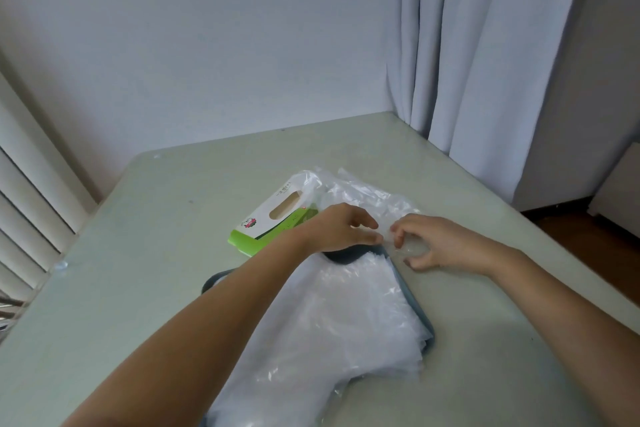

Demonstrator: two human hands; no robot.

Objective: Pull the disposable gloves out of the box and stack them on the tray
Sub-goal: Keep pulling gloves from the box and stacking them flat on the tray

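Left hand and right hand are both pinching one clear glove at the tray's far end, spreading it flat for the stack, the box lying just beyond on the counter

Pale green tabletop standing against a white wall. Grey curtain hangs at its far right corner, slatted blinds run beside its left edge, and dark wooden floor shows beyond its right edge.
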